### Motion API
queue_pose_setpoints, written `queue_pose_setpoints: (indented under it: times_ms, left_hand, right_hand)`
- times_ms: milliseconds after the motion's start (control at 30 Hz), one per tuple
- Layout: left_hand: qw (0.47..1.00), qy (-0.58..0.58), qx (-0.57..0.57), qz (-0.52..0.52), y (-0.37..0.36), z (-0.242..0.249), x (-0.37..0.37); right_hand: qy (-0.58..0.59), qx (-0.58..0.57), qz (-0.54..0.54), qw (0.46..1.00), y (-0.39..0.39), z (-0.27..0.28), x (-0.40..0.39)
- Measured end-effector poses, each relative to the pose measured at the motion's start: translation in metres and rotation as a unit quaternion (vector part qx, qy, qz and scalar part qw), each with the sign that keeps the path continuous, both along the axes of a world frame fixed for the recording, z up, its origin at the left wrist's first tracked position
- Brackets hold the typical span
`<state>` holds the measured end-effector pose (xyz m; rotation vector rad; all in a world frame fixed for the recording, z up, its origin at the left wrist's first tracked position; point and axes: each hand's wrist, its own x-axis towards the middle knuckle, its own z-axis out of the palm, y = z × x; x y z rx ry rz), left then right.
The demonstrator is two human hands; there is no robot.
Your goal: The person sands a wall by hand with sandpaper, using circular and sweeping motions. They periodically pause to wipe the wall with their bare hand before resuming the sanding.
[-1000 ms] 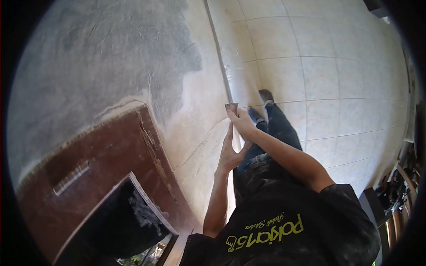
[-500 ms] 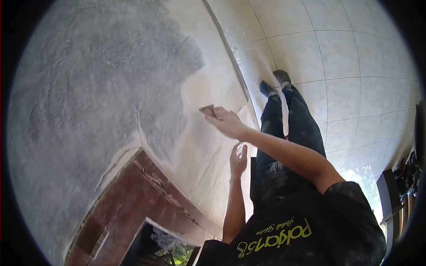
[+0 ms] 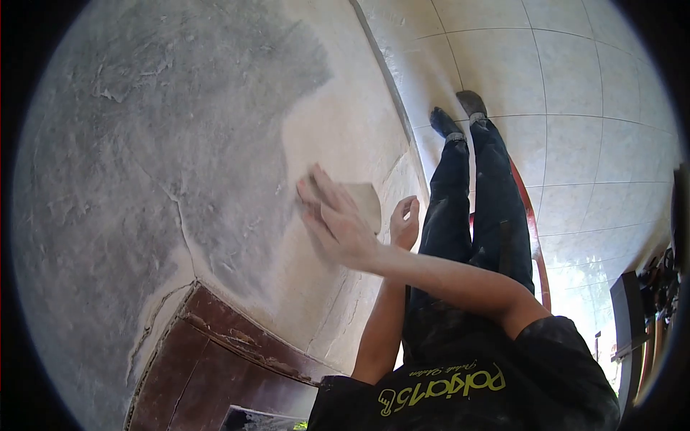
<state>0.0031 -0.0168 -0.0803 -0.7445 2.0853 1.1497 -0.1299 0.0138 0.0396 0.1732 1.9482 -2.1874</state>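
My right hand (image 3: 332, 219) lies spread against the patched wall (image 3: 316, 129), slightly blurred. A beige sheet that looks like sandpaper (image 3: 368, 205) sticks out from under that hand, on the side towards my legs; the hand covers the rest of it. The wall is rough grey over much of its face, with a smoother cream band where my right hand is. My left hand (image 3: 405, 224) is up beside my leg, apart from the right hand. Its fingers are loosely curled, with a gap between thumb and finger and nothing seen in them.
A dark red-brown wooden frame (image 3: 237, 359) is set into the wall at lower left, with a crack running from its corner. Pale floor tiles (image 3: 568, 151) lie beyond the wall's edge. A curved red bar (image 3: 532, 215) is beside my legs. Dark furniture (image 3: 629, 316) stands at far right.
My right hand has gone from pinching a small folded brown piece to lying flat with the sheet under it. My left hand has curled more. The view has shifted.
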Motion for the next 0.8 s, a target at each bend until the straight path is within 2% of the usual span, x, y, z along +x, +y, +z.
queue_pose_setpoints:
  times_ms: [67,167,300,500,600,633,700,800]
  left_hand:
    - [1.0,-0.007,-0.011,0.004,0.002,-0.004,-0.006]
    - [1.0,-0.007,-0.001,0.021,-0.004,-0.009,-0.01]
    - [0.999,-0.037,0.014,0.017,-0.012,-0.019,-0.012]
    - [0.998,-0.033,0.0,0.05,-0.026,-0.026,-0.005]
    - [0.993,-0.019,0.046,0.103,-0.03,-0.025,-0.008]
    - [0.99,-0.058,0.024,0.125,-0.023,-0.016,-0.019]
    - [0.989,-0.057,0.03,0.13,-0.02,-0.016,-0.024]
    - [0.987,-0.046,0.042,0.147,-0.022,-0.017,-0.021]
  right_hand:
    - [-0.055,-0.011,-0.007,0.998,-0.001,-0.01,-0.029]
    - [-0.07,-0.01,-0.025,0.997,-0.005,-0.006,-0.037]
    - [-0.055,0.042,0.046,0.996,0.005,0.034,0.003]
    - [-0.086,0.084,-0.007,0.993,-0.002,-0.007,-0.052]
    - [-0.041,0.093,-0.015,0.995,-0.006,0.026,-0.025]
    - [-0.029,0.089,0.003,0.996,-0.004,0.035,-0.012]
    - [-0.007,0.076,0.041,0.996,0.004,0.049,0.005]
    - [-0.011,0.096,0.03,0.995,0.005,0.018,-0.024]
